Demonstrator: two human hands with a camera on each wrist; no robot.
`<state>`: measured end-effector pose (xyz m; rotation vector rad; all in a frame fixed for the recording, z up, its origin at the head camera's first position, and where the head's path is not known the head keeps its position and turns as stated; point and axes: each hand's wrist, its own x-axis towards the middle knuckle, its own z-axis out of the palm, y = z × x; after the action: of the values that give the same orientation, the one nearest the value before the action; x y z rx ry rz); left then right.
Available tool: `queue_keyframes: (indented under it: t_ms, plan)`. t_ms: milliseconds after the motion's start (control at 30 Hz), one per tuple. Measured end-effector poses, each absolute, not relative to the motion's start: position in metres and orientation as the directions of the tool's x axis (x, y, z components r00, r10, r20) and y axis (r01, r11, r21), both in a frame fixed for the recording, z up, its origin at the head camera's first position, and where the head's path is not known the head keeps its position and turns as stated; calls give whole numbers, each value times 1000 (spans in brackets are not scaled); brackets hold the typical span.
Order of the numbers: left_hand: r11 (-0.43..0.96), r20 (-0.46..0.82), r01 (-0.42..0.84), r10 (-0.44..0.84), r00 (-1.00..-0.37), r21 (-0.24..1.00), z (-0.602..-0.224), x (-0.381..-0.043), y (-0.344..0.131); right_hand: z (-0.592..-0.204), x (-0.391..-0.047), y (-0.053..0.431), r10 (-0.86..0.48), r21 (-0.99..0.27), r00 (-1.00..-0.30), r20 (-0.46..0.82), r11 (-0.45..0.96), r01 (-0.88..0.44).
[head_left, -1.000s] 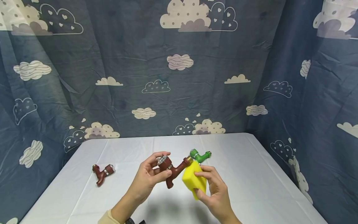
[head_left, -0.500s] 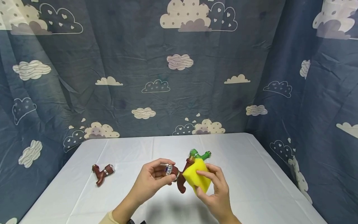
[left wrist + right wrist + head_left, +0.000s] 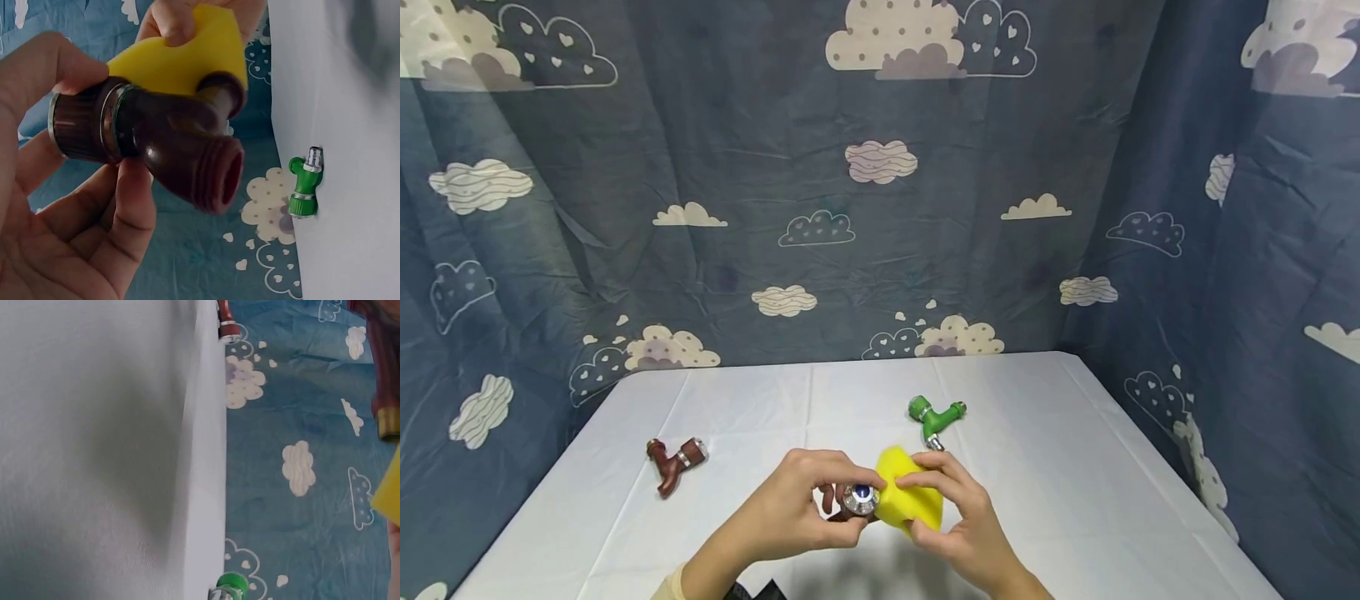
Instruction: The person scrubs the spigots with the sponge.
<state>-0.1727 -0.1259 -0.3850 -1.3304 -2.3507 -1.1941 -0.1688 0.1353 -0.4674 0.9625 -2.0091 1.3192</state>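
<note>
My left hand [image 3: 790,508] grips a dark brown plastic tap [image 3: 169,125] by its ribbed knob, above the table. In the head view the knob's chrome cap with a blue centre faces the camera, and fingers hide most of the body. The left wrist view shows the open spout mouth. A yellow sponge [image 3: 912,502] is pinched between thumb and fingers of my right hand [image 3: 966,525]. It bends against the tap's far side, close to my left fingertip. The right wrist view catches the tap's brass-coloured threaded end [image 3: 389,422] beside a corner of sponge.
Another brown tap [image 3: 674,467] lies on the left of the white-covered table [image 3: 1060,467]. A green tap [image 3: 934,418] with a metal spout tip lies behind my right hand. Dark blue cloth [image 3: 760,183] with printed clouds hangs behind the table and at its sides.
My left hand has lowered and turned the brown tap until its knob cap faces the head camera. The sponge has moved down and left with it, uncovering the green tap's spout.
</note>
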Motion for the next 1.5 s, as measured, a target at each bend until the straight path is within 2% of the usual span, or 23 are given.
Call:
queue_keyframes:
  t_ms: [100, 167, 233, 300, 400, 533, 633, 733, 833, 967, 1067, 1233, 1500]
  plan:
    - [236, 504, 811, 681, -531, 536, -381, -172, -128, -463, -169, 138, -339, -637, -657, 673, 185, -748]
    - [195, 483, 797, 705, -519, 572, -378, -173, -131, -460, -168, 142, -424, -761, -705, 568, 55, -646]
    - [121, 450, 748, 732, -511, 652, -376, -174, -135, -458, -168, 146, -524, -890, -739, 425, -93, -446]
    - [35, 413, 666, 760, -502, 745, -376, -176, -138, -457, -169, 150, -616, -949, -722, 316, -214, -233]
    - [-113, 389, 509, 789, -476, 853, -380, -180, -142, -458, -171, 155, -699, -948, -675, 237, -320, -2]
    - [-253, 396, 339, 789, -469, 906, -387, -187, -143, -459, -169, 159, -730, -901, -646, 223, -408, 149]
    - [-307, 390, 243, 775, -497, 920, -394, -191, -142, -455, -167, 160, -717, -841, -648, 256, -495, 216]
    - [-343, 388, 186, 752, -532, 921, -402, -194, -140, -450, -165, 159, -675, -776, -669, 310, -586, 232]
    - [-370, 392, 163, 715, -579, 915, -411, -198, -134, -445, -163, 157, -610, -758, -725, 320, -624, 190]
    - [-387, 373, 134, 649, -663, 912, -422, -200, -125, -443, -164, 154, -505, -781, -824, 257, -611, 131]
    - [-388, 342, 114, 592, -730, 915, -428, -200, -119, -445, -167, 149, -462, -812, -864, 200, -572, 118]
    - [-411, 333, 123, 489, -806, 903, -432, -202, -117, -451, -170, 141, -439, -884, -887, 141, -459, 87]
    - [-442, 292, 130, 322, -901, 887, -428, -204, -118, -463, -172, 140, -448, -926, -880, 155, -377, 29]
